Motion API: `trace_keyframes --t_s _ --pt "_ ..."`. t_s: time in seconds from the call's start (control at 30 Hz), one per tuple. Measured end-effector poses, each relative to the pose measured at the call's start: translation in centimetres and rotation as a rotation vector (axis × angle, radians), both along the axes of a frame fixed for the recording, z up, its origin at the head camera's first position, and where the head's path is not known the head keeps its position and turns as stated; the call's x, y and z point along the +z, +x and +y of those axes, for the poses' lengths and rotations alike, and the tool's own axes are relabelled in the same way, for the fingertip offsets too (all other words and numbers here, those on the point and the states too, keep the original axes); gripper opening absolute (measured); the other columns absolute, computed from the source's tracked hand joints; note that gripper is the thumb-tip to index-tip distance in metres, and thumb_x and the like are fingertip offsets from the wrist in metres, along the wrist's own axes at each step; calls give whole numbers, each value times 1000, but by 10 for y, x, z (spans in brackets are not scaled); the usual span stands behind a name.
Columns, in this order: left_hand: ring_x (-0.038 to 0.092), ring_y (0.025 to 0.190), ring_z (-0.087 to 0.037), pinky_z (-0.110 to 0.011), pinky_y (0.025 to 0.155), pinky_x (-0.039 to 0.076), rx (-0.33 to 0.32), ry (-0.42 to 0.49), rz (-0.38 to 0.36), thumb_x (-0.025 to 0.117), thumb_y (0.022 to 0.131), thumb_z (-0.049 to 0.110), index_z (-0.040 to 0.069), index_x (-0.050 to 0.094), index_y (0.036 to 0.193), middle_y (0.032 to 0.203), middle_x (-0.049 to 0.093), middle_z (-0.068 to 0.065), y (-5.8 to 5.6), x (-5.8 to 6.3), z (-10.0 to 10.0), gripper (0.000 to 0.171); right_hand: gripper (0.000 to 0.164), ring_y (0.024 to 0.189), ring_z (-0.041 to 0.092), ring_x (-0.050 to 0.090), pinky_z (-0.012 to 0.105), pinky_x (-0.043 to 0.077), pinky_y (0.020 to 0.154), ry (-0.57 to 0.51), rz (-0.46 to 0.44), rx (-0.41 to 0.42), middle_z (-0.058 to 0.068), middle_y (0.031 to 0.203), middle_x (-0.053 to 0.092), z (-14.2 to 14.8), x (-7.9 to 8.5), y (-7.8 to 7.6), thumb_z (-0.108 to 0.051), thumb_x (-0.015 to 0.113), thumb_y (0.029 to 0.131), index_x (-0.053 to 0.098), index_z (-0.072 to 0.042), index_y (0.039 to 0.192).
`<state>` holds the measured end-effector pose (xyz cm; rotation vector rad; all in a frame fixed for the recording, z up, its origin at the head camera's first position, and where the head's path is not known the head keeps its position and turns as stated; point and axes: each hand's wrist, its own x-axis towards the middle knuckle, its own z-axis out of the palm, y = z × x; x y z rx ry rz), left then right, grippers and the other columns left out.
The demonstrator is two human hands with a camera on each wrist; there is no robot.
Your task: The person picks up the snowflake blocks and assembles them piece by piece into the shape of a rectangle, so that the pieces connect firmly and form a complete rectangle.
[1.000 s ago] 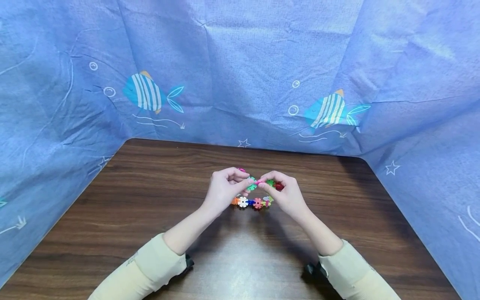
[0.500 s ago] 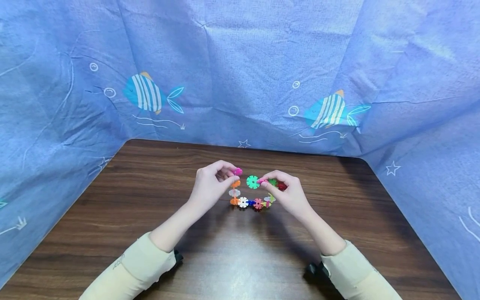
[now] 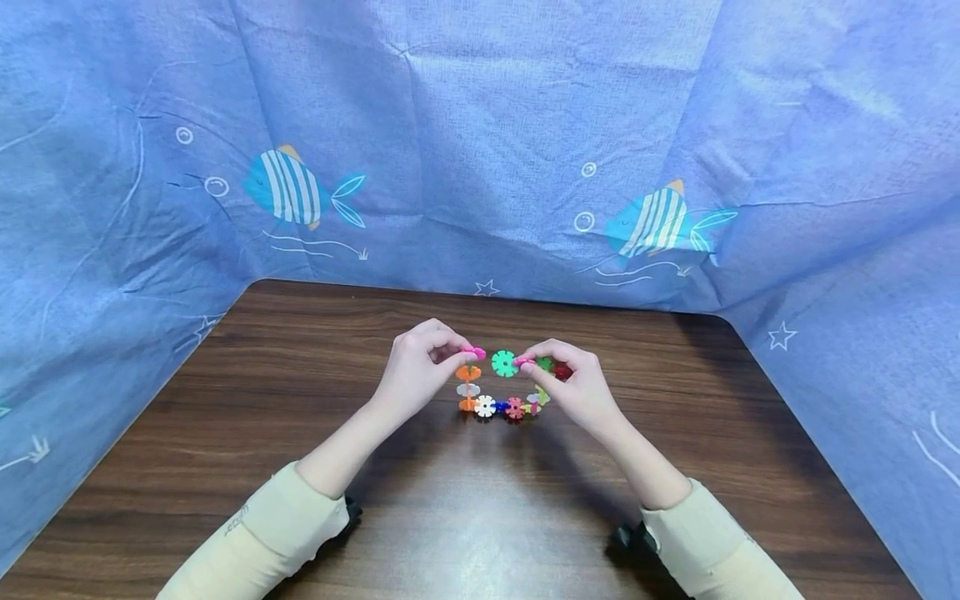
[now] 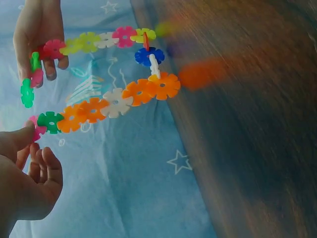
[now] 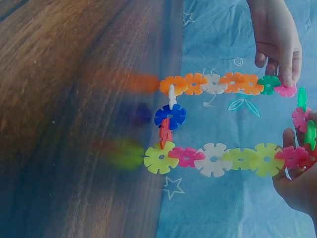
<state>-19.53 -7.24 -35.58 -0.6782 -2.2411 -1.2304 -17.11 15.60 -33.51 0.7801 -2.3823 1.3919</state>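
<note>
A chain of slotted plastic snowflake discs stands on the table in an upright U, its white disc (image 3: 485, 406) and blue disc (image 4: 149, 57) in the bottom row. At its left end my left hand (image 3: 420, 362) pinches a pink disc (image 5: 286, 91), joined to a dark green disc (image 4: 50, 122) above several orange ones. My right hand (image 3: 572, 379) pinches another pink disc (image 4: 36, 77) on the opposite end. Beyond those fingertips a bright green disc (image 3: 504, 363) sticks out toward the left hand. A small gap separates this green disc from the left pink one.
The brown wooden table (image 3: 300, 433) reflects the lowest discs. A blue cloth (image 3: 487, 167) printed with fish hangs behind the table and along both sides.
My left hand has left the bright green disc, moved left and taken hold of the pink end disc. That disc has since dropped slightly and tilted. My right hand has barely moved.
</note>
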Motion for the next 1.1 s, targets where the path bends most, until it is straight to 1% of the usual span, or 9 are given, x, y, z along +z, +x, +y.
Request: trace_keyframes --t_s 0.13,0.23,0.43,0.67,0.87,1.0,1.07,1.1 --pt "53 59 -7 -21 53 45 -24 -2 -26 77 79 22 16 75 81 74 65 9 1 0 1 7 7 49 5 27 24 27 44 13 -3 -11 3 84 68 -1 1 0 -9 66 88 71 -7 94" --pt "52 57 -7 -21 52 44 -22 -13 -39 76 79 23 17 75 81 73 66 10 2 0 2 7 7 48 5 26 24 27 44 26 -2 -23 3 83 68 -2 2 0 -9 66 88 71 -7 93" --pt "51 57 -6 -20 51 43 -20 -10 -36 77 78 21 18 74 79 71 65 10 2 -1 2 4 8 48 6 26 24 26 43 41 13 -24 2 84 69 -4 3 -1 -8 66 88 72 -6 93" --pt "51 56 -6 -21 50 44 -41 -3 -45 77 78 22 18 74 79 71 65 10 3 -2 4 5 7 46 13 25 23 24 42 53 21 -20 1 83 69 -5 3 -2 -8 67 87 73 -8 92" --pt "55 56 -3 -21 52 48 -60 13 -70 77 79 22 16 74 80 73 67 9 4 -3 5 6 8 44 6 23 22 23 42 76 -16 -20 3 82 70 -6 6 0 -10 67 87 73 -8 93" --pt "56 57 -2 -23 52 50 -71 31 -63 77 79 21 16 75 81 74 69 8 4 -4 5 6 10 45 2 22 21 24 42 80 -23 1 5 84 71 -7 8 -1 -9 69 85 73 -6 94" --pt "56 57 -3 -23 52 49 -75 39 -53 77 79 20 15 75 81 74 69 7 4 -4 5 6 11 46 0 25 20 26 43 81 -27 14 5 85 72 -7 9 0 -8 71 84 74 -4 94" --pt "56 57 -3 -24 51 49 -76 42 -49 77 79 20 15 75 81 74 69 7 4 -4 5 6 12 47 -1 30 19 30 43 85 -28 22 6 86 72 -7 9 0 -7 72 83 73 -4 94"
